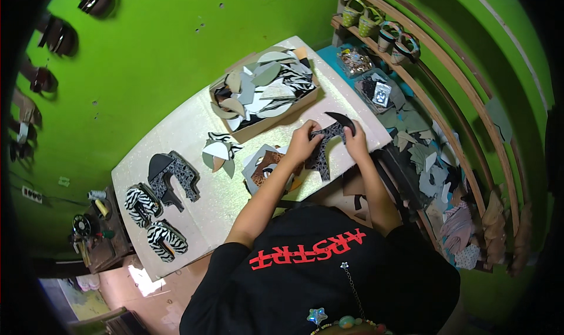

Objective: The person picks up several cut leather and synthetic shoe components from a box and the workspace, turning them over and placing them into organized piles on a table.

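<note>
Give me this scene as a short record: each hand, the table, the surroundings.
Left hand: gripping a dark patterned piece
Right hand: holding the same piece by its black curved end
Table: pale, with a box of mixed scraps toward the back
Table's left: a dark pile and two zebra-striped piles
Wall: bright green
Upper right: a row of shoes

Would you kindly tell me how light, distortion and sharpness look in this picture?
In the head view, the wooden rail bows outward and the picture's rim falls to black; in the head view, the floor has a washed-out bright patch and the table a speckled sheen; in the head view, the left hand and right hand show no obvious motion blur.
</note>
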`<state>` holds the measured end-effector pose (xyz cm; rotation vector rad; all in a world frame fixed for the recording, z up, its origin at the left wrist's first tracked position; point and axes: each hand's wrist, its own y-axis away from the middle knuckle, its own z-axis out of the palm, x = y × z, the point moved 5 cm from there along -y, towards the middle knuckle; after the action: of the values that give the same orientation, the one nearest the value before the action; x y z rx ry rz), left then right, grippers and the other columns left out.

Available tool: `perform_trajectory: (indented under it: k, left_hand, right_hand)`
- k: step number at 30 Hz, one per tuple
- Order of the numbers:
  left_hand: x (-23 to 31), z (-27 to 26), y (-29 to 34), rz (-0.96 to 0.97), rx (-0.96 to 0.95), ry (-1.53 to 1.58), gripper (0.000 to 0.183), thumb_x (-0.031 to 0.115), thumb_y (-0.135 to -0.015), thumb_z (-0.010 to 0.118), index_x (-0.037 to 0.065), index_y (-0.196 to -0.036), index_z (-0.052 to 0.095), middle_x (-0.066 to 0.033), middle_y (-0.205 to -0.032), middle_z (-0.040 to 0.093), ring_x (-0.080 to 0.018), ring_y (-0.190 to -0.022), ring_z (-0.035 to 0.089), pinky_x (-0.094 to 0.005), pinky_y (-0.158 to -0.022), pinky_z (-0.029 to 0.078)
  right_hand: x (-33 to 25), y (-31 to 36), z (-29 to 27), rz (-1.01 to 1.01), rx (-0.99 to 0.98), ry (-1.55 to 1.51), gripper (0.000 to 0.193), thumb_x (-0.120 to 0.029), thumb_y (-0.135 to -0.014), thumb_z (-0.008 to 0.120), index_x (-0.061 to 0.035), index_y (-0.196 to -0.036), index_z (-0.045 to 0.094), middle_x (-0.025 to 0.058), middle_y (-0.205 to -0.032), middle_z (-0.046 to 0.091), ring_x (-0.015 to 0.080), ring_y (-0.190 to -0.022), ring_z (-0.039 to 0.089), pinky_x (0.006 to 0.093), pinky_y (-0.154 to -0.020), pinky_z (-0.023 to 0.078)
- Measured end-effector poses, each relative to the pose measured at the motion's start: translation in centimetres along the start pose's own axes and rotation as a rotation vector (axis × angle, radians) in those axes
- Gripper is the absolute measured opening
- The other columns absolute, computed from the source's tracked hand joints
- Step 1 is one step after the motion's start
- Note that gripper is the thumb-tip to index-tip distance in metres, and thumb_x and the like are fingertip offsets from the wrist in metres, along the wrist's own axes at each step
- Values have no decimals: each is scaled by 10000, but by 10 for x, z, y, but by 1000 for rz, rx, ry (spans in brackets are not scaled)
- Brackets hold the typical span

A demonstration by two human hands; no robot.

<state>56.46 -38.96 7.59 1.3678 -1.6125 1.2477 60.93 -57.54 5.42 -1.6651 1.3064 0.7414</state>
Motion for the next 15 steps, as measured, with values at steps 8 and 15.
perform_trajectory:
  k: [8, 15]
  left_hand:
    - [39, -88, 29, 7, 133, 272, 198, 29, -810, 618, 6, -996, 554, -25, -946, 577, -84, -873, 518, -223, -785, 417]
    - [-9, -234, 115, -197, 495, 184, 306, 103, -764, 698, 46, -1039, 575, -110, -1011, 608, -185, -1020, 546, -318, -877, 439]
  right_hand:
    - [-48, -3, 40, 170, -145, -407, 345, -161, -848, 601, 8, -1142, 545, 89, -1085, 603, 171, -990, 549, 300, -879, 417]
    - [-148, 36, 144, 4, -360, -504, 315, -97, -776, 655, 29, -1055, 585, 70, -978, 635, 137, -874, 565, 284, -803, 450]
